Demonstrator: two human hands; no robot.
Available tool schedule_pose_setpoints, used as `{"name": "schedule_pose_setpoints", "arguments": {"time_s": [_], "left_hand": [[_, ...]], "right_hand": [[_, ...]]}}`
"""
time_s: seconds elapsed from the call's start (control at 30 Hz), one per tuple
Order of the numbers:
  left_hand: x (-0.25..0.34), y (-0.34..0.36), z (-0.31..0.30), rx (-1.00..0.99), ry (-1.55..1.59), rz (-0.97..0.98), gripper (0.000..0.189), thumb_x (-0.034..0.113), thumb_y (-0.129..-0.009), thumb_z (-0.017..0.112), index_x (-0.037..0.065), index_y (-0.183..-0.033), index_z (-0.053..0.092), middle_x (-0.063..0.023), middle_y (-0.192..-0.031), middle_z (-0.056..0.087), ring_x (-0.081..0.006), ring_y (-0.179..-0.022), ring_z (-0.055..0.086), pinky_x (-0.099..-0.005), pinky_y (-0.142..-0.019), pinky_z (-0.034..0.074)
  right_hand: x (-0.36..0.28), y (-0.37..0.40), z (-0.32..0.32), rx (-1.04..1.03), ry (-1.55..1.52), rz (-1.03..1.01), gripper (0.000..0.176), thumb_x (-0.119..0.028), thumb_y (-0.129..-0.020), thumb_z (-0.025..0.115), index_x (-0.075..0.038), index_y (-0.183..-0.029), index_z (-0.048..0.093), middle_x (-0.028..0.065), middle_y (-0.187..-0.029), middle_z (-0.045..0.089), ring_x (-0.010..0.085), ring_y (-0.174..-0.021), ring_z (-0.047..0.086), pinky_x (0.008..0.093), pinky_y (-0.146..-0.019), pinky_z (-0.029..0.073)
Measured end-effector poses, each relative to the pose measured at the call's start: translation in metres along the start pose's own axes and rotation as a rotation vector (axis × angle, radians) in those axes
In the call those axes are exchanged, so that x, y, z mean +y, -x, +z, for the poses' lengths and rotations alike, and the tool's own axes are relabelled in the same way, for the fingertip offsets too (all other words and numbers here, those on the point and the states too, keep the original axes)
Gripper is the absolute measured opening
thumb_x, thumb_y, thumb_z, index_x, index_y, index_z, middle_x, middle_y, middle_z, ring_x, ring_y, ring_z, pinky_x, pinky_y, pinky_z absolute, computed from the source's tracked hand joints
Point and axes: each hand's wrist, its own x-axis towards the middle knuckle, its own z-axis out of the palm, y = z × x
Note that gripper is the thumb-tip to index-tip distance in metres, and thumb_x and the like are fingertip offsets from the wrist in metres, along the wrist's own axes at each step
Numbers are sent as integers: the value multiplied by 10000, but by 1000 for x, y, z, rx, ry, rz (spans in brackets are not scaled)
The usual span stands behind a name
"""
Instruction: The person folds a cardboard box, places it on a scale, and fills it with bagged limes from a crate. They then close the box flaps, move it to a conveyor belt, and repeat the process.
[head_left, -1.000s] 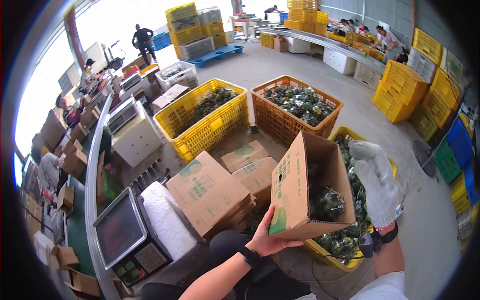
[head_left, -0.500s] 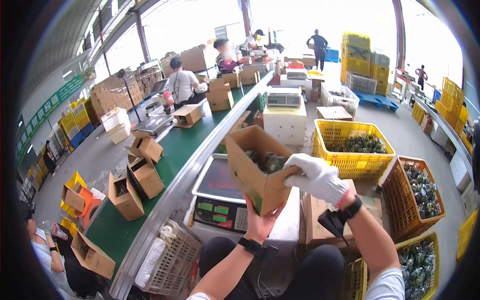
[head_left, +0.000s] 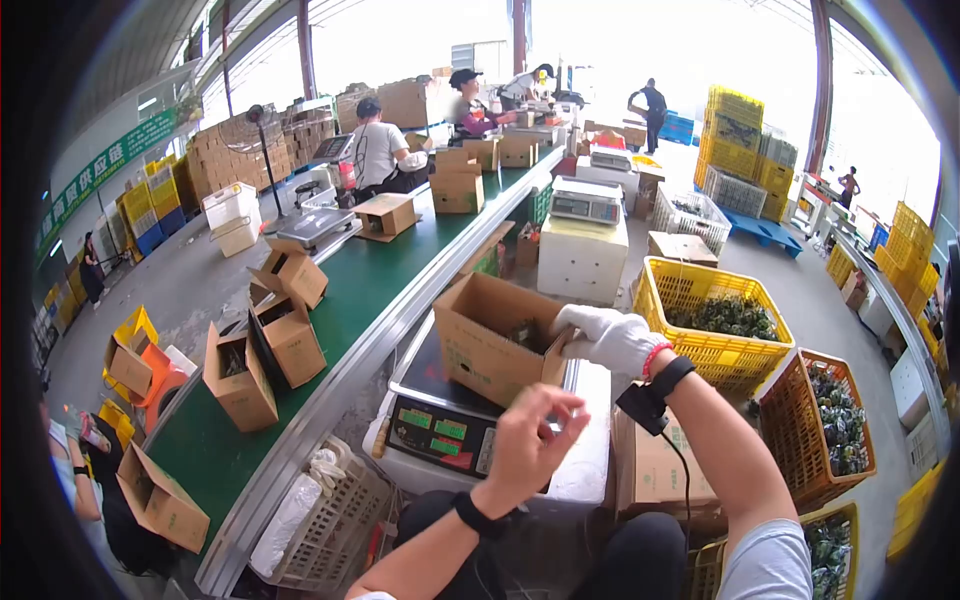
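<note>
An open cardboard box [head_left: 490,345] rests on the plate of the digital scale [head_left: 435,435], with dark, wrapped-looking contents partly visible inside. My right hand [head_left: 608,340], in a white glove, grips the box's right rim. Just in front of the box is my left hand [head_left: 535,432], bare, with its fingers bent and apart, touching nothing that I can make out. Green digits show on the scale's display. The scale stands on a white foam block [head_left: 585,455].
The green conveyor belt [head_left: 365,290] on the left carries several open boxes [head_left: 238,375]. A yellow crate [head_left: 715,350] and a brown crate [head_left: 790,440] with dark green produce stand right. A white basket [head_left: 335,530] is at lower left. Co-workers sit beyond the belt.
The box has come down from a tilted position above the scale onto its plate. My left hand has let go of the box's underside. My right hand still holds the rim.
</note>
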Motion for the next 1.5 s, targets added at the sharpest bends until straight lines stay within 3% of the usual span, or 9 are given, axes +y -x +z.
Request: {"name": "schedule_pose_setpoints", "arguments": {"time_s": [0.03,0.1,0.3,0.47,0.53,0.67,0.8,1.23,1.5], "left_hand": [[7,-18,-13,284,-378,454,453,303,-909,757,53,-1267,635,-94,-1223,669,-268,-1104,630,-386,-885,533],[-8,-48,-21,299,-743,423,640,434,-889,716,71,-1387,545,-89,-1374,575,-338,-1358,449,-501,-1173,293],[-64,-70,-4,270,-773,356,372,281,-852,754,134,-1138,568,-48,-1147,555,-286,-1300,473,-542,-1178,293],[-74,-75,5,409,-728,388,536,370,-872,727,159,-1329,541,-54,-1325,536,-279,-1395,409,-597,-1192,207],[-75,-80,11,430,-718,382,558,406,-884,713,158,-1348,530,-58,-1337,531,-282,-1400,405,-604,-1195,190],[-77,-83,20,447,-679,411,570,490,-921,648,151,-1361,518,-67,-1353,524,-289,-1407,399,-613,-1194,165],[-71,-80,18,516,-619,495,514,465,-939,630,150,-1336,543,-70,-1329,541,-282,-1374,435,-573,-1191,187],[-54,-57,32,488,-317,602,341,293,-892,690,159,-1195,611,-60,-1207,590,-268,-1204,525,-450,-1058,361],[-64,-60,4,560,-325,518,377,234,-870,690,115,-1212,589,-93,-1169,572,-290,-1170,509,-449,-1027,371]], "right_hand": [[5,3,6,20,-84,19,433,-272,-883,726,-173,-1282,589,119,-1200,695,307,-1089,680,401,-907,534],[-6,18,8,132,-128,51,681,-277,-880,736,-172,-1485,442,169,-1289,653,337,-1157,655,392,-984,521],[-10,178,18,623,-158,342,524,-72,-878,718,-20,-1377,567,161,-1346,615,266,-1216,613,369,-1040,489],[37,447,73,949,81,1092,434,-171,-1016,621,17,-1394,517,147,-1399,562,238,-1307,510,372,-1150,363],[-21,477,90,417,531,1527,792,-559,-883,721,-46,-1449,511,232,-1410,586,318,-1289,581,410,-1119,417],[-12,557,180,152,142,1808,956,-791,-899,466,-64,-1519,421,262,-1474,509,430,-1337,507,494,-1114,409],[-34,511,160,170,176,1819,1163,-929,-762,471,-71,-1543,386,281,-1481,494,425,-1311,534,518,-1091,425],[32,578,179,534,-619,1812,860,-633,-892,671,-144,-1545,399,159,-1540,476,356,-1274,557,436,-1070,444],[5,531,87,851,228,1611,441,-413,-1035,566,-19,-1188,692,148,-1157,720,275,-1022,668,354,-891,521]]}}
